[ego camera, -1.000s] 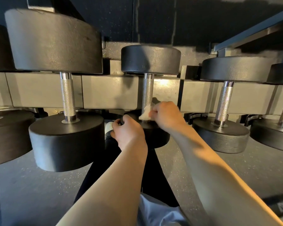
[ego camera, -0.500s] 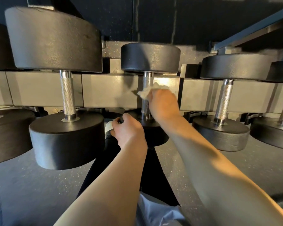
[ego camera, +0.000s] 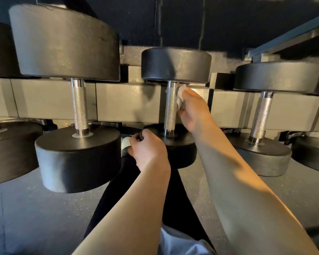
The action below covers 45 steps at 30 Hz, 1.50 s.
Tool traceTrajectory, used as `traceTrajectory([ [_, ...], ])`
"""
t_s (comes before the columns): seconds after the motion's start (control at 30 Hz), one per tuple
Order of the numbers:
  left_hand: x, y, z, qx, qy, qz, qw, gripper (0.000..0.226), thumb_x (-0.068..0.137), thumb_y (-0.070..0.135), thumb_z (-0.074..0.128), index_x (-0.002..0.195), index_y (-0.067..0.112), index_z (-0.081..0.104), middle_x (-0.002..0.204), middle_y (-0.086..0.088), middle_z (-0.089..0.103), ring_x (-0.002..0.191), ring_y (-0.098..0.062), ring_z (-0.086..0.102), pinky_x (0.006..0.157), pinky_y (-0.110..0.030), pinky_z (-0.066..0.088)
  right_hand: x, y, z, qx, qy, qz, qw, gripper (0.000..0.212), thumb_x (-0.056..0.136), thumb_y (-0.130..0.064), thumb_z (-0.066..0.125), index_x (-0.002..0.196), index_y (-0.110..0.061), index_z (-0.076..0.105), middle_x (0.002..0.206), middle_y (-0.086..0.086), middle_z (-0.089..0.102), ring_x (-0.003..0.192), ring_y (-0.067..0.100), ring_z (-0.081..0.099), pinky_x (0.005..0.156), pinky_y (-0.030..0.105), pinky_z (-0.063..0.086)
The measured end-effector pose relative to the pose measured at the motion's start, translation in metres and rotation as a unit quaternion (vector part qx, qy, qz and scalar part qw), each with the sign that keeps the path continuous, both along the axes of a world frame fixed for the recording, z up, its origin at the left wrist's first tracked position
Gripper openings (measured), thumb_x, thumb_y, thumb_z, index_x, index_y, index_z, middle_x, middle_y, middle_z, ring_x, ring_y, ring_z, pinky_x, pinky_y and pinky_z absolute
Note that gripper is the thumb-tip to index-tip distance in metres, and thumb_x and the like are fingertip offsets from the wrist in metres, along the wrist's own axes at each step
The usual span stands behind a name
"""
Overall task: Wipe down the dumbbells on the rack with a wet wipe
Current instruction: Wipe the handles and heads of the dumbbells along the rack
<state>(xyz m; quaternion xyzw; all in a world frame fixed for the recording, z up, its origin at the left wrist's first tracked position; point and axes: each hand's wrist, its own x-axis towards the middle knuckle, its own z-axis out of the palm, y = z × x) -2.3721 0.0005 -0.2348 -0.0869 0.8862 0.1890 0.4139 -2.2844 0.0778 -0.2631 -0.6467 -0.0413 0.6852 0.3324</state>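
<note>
**Inspector:** Where does the work stand?

**Assistant:** On the middle dumbbell [ego camera: 173, 107] of the rack [ego camera: 127, 102]. The right hand [ego camera: 193, 111] pinches the crumpled wet wipe [ego camera: 180, 96] against the right side of the knurled handle [ego camera: 170, 105], high up, just under the far head [ego camera: 176, 65].

**Inspector:** What differs from a second ago?

**Assistant:** A second ago the wipe sat at the foot of the handle, against the near head [ego camera: 180, 146]. Half a second ago it was partway up. Now it is close to the top and has come round from the front to the right flank. The bar below it is bare to view.

**Inspector:** The other hand?

**Assistant:** The left hand [ego camera: 147, 150] has not shifted: fingers curled over the left rim of the near head, gripping it. I judge it is steadying the dumbbell against rolling.

**Inspector:** Meaning for the task?

**Assistant:** One upward stroke of this handle appears about complete. Whether the back of the bar has been reached, I cannot tell. The two heads of this dumbbell show no sign either way. The large dumbbell to the left [ego camera: 75, 107] and the one to the right [ego camera: 261, 116] have no hand on them; I judge they remain to be done, or cannot be confirmed done.
</note>
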Motion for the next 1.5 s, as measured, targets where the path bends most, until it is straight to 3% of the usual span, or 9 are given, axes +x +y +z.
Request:
traceTrajectory([
  [0.13, -0.001, -0.001, 0.000, -0.003, -0.004, -0.001, 1.000, 0.036, 0.092, 0.035, 0.041, 0.126, 0.028, 0.053, 0.125, -0.001, 0.045, 0.082, -0.023, 0.046, 0.084, -0.036, 0.040, -0.005, 0.011, -0.006, -0.028, 0.071, -0.072, 0.994, 0.026, 0.102, -0.023, 0.040, 0.106, -0.009, 0.062, 0.101, 0.013, 0.069, 0.082, 0.019, 0.065, 0.069, 0.030, 0.051],
  [0.4, -0.001, 0.001, 0.004, -0.010, -0.007, -0.010, 1.000, 0.035, 0.093, 0.034, 0.040, 0.126, 0.028, 0.053, 0.127, -0.002, 0.044, 0.067, -0.014, 0.035, 0.079, -0.033, 0.029, 0.008, -0.030, -0.013, 0.002, -0.060, 0.186, 0.981, 0.027, 0.102, -0.021, 0.038, 0.107, -0.011, 0.062, 0.104, 0.007, 0.063, 0.100, 0.020, 0.058, 0.097, 0.034, 0.046],
  [0.67, 0.000, 0.001, 0.005, -0.023, -0.006, -0.011, 1.000, 0.034, 0.095, 0.036, 0.039, 0.125, 0.029, 0.052, 0.131, -0.001, 0.044, 0.081, -0.023, 0.038, 0.080, -0.035, 0.031, 0.025, -0.031, 0.005, -0.019, -0.194, 0.522, 0.831, 0.028, 0.089, -0.006, 0.054, 0.113, -0.015, 0.065, 0.109, 0.007, 0.063, 0.103, 0.020, 0.056, 0.094, 0.033, 0.044],
  [0.73, -0.001, 0.001, 0.006, -0.020, -0.005, -0.018, 1.000, 0.035, 0.095, 0.035, 0.038, 0.126, 0.028, 0.052, 0.132, -0.001, 0.044, 0.074, -0.019, 0.035, 0.080, -0.034, 0.030, 0.018, -0.023, 0.003, -0.013, -0.233, 0.444, 0.865, 0.029, 0.090, -0.002, 0.050, 0.113, -0.012, 0.064, 0.101, 0.009, 0.062, 0.087, 0.018, 0.058, 0.079, 0.028, 0.049],
  [0.8, 0.000, 0.000, 0.005, -0.019, 0.000, -0.022, 1.000, 0.035, 0.094, 0.035, 0.038, 0.125, 0.028, 0.053, 0.131, -0.001, 0.044, 0.068, -0.015, 0.033, 0.080, -0.034, 0.030, 0.015, -0.005, 0.002, -0.048, -0.171, 0.184, 0.967, 0.029, 0.091, 0.002, 0.046, 0.114, -0.008, 0.060, 0.088, 0.009, 0.060, 0.065, 0.013, 0.052, 0.055, 0.021, 0.044],
  [0.87, 0.000, 0.000, 0.003, -0.016, 0.004, -0.017, 1.000, 0.034, 0.094, 0.036, 0.039, 0.124, 0.029, 0.053, 0.129, 0.000, 0.044, 0.066, -0.011, 0.033, 0.080, -0.034, 0.031, 0.013, 0.016, 0.003, -0.059, -0.064, -0.004, 0.996, 0.019, 0.093, 0.003, 0.044, 0.103, -0.008, 0.055, 0.081, 0.007, 0.056, 0.058, 0.009, 0.046, 0.046, 0.018, 0.038],
  [1.13, -0.001, 0.000, 0.004, -0.006, -0.010, -0.003, 1.000, 0.038, 0.093, 0.036, 0.039, 0.128, 0.029, 0.053, 0.126, 0.001, 0.044, 0.076, -0.019, 0.041, 0.080, -0.035, 0.034, 0.007, 0.017, 0.005, -0.032, -0.055, 0.132, 0.989, 0.022, 0.096, -0.008, 0.034, 0.082, -0.014, 0.050, 0.068, 0.002, 0.040, 0.052, 0.009, 0.031, 0.043, 0.020, 0.024],
  [1.3, -0.001, 0.000, 0.003, -0.010, -0.006, -0.006, 1.000, 0.038, 0.093, 0.036, 0.039, 0.128, 0.029, 0.052, 0.126, 0.000, 0.044, 0.089, -0.025, 0.045, 0.082, -0.035, 0.036, 0.011, -0.003, 0.009, -0.033, -0.165, 0.285, 0.944, 0.023, 0.091, -0.001, 0.039, 0.088, -0.016, 0.056, 0.068, 0.002, 0.046, 0.052, 0.010, 0.037, 0.044, 0.022, 0.031],
  [1.5, 0.000, 0.001, 0.004, -0.012, -0.003, -0.002, 1.000, 0.038, 0.092, 0.035, 0.040, 0.128, 0.028, 0.053, 0.128, -0.001, 0.045, 0.089, -0.025, 0.044, 0.080, -0.035, 0.032, 0.005, -0.033, 0.019, 0.011, -0.308, 0.531, 0.789, 0.023, 0.098, -0.017, 0.044, 0.112, -0.007, 0.058, 0.101, 0.008, 0.055, 0.096, 0.023, 0.055, 0.072, 0.024, 0.035],
])
